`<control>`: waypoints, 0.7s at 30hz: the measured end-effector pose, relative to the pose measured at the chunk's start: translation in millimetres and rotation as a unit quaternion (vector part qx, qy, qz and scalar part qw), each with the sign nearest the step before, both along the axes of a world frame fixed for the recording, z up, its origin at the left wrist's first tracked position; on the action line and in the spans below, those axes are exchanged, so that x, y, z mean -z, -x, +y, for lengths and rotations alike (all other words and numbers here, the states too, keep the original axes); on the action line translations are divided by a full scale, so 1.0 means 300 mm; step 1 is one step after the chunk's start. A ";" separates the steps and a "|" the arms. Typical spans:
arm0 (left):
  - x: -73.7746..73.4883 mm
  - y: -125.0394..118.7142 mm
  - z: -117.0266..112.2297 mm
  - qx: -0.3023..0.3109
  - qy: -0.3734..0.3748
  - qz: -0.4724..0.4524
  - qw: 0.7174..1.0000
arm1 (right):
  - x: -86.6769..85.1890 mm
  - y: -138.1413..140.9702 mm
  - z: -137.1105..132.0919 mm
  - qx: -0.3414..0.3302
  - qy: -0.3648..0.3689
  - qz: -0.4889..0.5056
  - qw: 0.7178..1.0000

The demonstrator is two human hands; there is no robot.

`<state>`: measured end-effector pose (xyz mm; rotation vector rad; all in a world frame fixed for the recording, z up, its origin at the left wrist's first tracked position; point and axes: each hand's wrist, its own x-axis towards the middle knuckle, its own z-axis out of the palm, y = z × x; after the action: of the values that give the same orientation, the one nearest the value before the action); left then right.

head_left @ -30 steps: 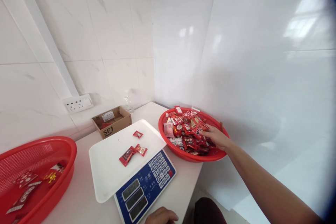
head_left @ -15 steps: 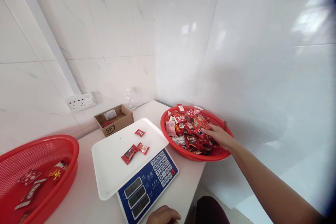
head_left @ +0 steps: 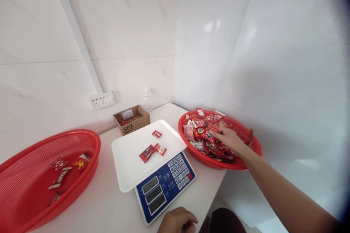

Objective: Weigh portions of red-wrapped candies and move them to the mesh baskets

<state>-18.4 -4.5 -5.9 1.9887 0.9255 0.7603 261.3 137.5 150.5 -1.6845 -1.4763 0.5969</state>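
My right hand reaches into a red plastic basket full of wrapped sweets. Its thumb and fingers close around a red wrapped sweet on top of the pile. Loosely curled and seemingly holding nothing, my left hand rests at the table's front edge, just below the scale. On the scale's white tray lie a dark red packet, a small red and white packet and a small red sweet.
Another red basket at the left holds several packets. Behind the scale is a brown cardboard box with something red inside. A socket strip is on the tiled wall, and a pale panel rises beside the right basket.
The view has swung left, so everything sits further right in the picture. My right hand stays in the right basket, and the packets on the scale have not moved.
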 end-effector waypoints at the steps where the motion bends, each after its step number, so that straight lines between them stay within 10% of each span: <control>1: -0.011 -0.001 -0.002 0.000 0.000 0.005 1.000 | -0.008 0.044 0.009 -0.027 -0.002 0.005 1.000; 10: -0.069 0.002 -0.011 0.008 0.033 0.061 0.998 | -0.042 0.444 0.110 -0.205 0.032 0.064 0.976; 21: -0.066 -0.001 -0.006 0.024 0.012 0.068 0.997 | -0.013 0.603 0.130 -0.232 0.032 0.029 0.972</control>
<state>-18.2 -6.2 14.0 2.0543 0.9570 0.5908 80.4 176.4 154.2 -1.3552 -1.8363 0.9430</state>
